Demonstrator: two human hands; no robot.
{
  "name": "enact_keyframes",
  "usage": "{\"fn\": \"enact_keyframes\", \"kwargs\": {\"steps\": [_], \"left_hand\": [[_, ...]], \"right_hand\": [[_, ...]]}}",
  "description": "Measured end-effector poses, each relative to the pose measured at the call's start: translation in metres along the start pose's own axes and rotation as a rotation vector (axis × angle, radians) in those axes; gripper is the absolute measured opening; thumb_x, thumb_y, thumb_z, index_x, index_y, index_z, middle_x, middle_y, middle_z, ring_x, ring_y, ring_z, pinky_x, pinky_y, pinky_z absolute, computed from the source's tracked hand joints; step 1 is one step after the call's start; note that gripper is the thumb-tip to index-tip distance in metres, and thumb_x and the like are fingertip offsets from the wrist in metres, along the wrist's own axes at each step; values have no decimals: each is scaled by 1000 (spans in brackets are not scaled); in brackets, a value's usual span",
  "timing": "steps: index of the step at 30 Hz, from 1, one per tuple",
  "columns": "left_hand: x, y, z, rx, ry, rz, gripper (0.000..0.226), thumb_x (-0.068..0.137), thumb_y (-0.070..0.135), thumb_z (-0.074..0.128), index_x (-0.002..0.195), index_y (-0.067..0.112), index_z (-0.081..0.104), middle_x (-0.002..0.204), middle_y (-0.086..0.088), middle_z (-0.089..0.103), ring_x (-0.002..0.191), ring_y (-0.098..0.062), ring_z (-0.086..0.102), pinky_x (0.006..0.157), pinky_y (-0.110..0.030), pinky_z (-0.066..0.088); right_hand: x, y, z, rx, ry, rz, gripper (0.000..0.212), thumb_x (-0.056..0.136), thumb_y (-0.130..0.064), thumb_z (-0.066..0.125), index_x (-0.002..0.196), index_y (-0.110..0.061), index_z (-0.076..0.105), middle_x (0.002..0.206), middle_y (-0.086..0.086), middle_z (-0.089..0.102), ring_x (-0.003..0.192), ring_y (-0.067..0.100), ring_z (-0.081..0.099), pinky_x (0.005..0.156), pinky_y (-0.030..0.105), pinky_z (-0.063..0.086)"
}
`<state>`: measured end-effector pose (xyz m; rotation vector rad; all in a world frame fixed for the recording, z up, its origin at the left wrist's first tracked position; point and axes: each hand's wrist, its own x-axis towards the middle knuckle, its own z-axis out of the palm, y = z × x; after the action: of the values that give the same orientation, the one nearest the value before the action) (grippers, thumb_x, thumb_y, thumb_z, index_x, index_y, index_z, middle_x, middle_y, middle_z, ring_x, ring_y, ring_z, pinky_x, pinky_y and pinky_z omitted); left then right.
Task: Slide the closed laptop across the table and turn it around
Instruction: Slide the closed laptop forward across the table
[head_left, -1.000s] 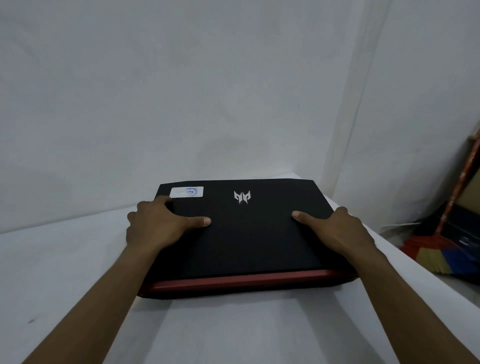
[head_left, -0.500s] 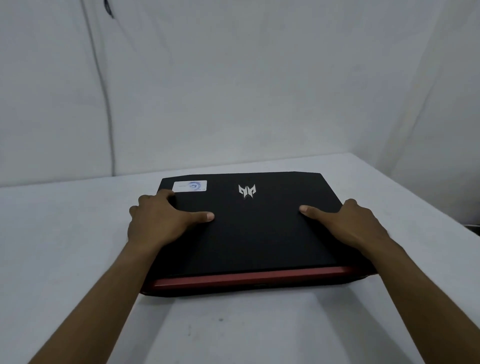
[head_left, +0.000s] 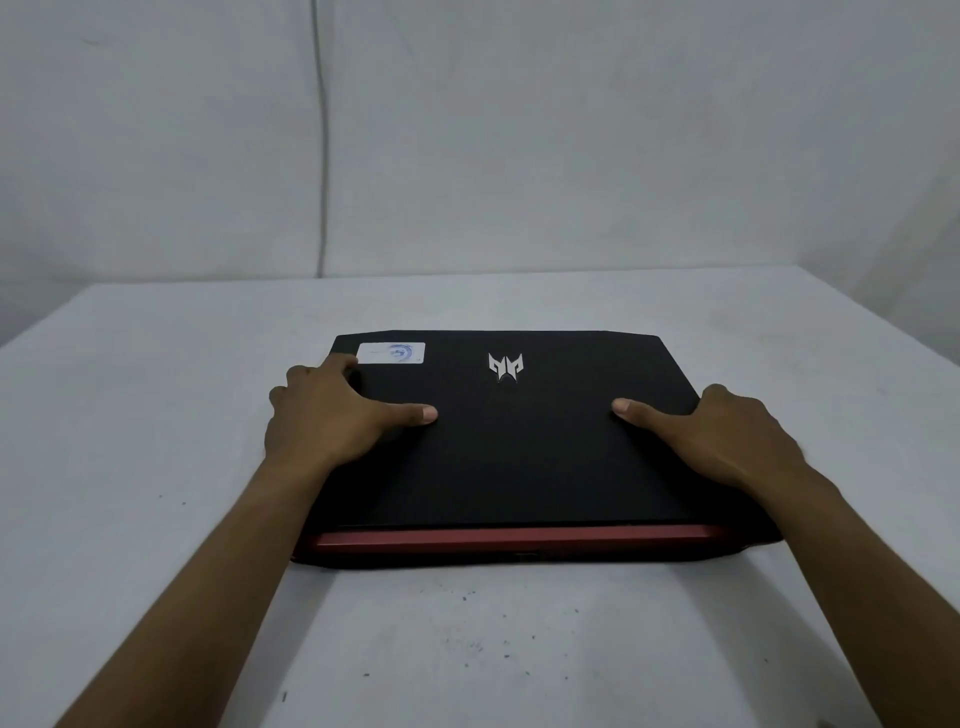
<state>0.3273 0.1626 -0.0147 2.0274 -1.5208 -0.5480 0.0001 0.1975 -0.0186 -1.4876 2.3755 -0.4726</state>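
Observation:
A closed black laptop (head_left: 519, 457) with a silver logo, a white sticker at its far left corner and a red strip along its near edge lies flat on the white table (head_left: 156, 441). My left hand (head_left: 332, 415) grips its left side, thumb flat on the lid and fingers wrapped over the edge. On the opposite side my right hand (head_left: 722, 431) holds the right edge the same way, thumb pointing inward. Both forearms reach in from the bottom of the view.
The white table runs to a white wall (head_left: 519, 130) behind. A thin dark cable (head_left: 323, 156) hangs down the wall at the back left. Small dark specks dot the tabletop near me.
The laptop has shifted left across the table with both hands on it, away from the right edge. The view panned left, so the broom and the right corner are out of sight.

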Motion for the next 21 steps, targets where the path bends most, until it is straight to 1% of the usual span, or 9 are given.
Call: {"fn": "enact_keyframes", "kwargs": {"steps": [5, 9, 12, 14, 17, 18, 19, 21], "left_hand": [[-5, -11, -1, 10, -14, -21, 108, 48, 68, 86, 141, 26, 50, 139, -12, 47, 135, -36, 38, 102, -48, 40], [-7, -19, -1, 22, -21, -25, 107, 48, 70, 85, 140, 27, 51, 138, -12, 47, 135, -36, 37, 102, -48, 40], [-6, -21, -1, 37, -18, -17, 107, 49, 73, 82, 141, 28, 51, 138, -11, 47, 135, -35, 37, 101, -48, 41], [-6, -21, 0, 58, -22, -10, 105, 51, 75, 81, 140, 29, 51, 139, -11, 47, 134, -35, 37, 101, -48, 40], [-5, -23, 1, 112, -25, 10, 103, 53, 78, 76, 140, 30, 49, 140, -10, 47, 133, -34, 38, 102, -48, 38], [-4, -24, 2, 129, -27, 19, 103, 53, 79, 75, 140, 31, 49, 141, -10, 46, 133, -34, 38, 103, -48, 37], [-3, -25, 2, 145, -33, 28, 104, 53, 81, 73, 141, 31, 48, 141, -11, 46, 133, -34, 38, 103, -49, 36], [3, -27, 2, 166, -67, 49, 107, 53, 84, 69, 142, 31, 46, 142, -11, 44, 135, -34, 35, 106, -50, 35]], "right_hand": [[-7, -5, 5, -56, 18, -13, 103, 49, -101, 40, 102, -13, 55, 92, 3, 60, 82, 26, 60, 69, 39, 49], [-11, -8, 8, -90, 34, -25, 103, 52, -101, 38, 104, -14, 54, 93, 3, 59, 84, 26, 59, 66, 37, 45], [-13, -10, 9, -103, 43, -26, 97, 56, -99, 38, 101, -14, 53, 88, 1, 55, 81, 26, 57, 65, 37, 42], [-14, -10, 10, -117, 48, -20, 94, 59, -97, 37, 99, -14, 53, 87, 2, 56, 79, 26, 56, 64, 36, 42], [-16, -8, 12, -147, 107, -30, 88, 63, -95, 35, 94, -14, 53, 86, 2, 58, 76, 25, 57, 62, 35, 42], [-17, -7, 12, -148, 135, -46, 87, 65, -94, 35, 95, -14, 54, 89, 2, 59, 77, 25, 57, 63, 36, 43], [-20, -5, 13, -151, 154, -66, 85, 68, -92, 35, 100, -15, 55, 96, 2, 59, 81, 25, 58, 65, 36, 43], [-29, -3, 14, -169, 155, -118, 85, 74, -87, 36, 121, -19, 54, 115, 4, 57, 98, 28, 58, 70, 37, 41]]}}
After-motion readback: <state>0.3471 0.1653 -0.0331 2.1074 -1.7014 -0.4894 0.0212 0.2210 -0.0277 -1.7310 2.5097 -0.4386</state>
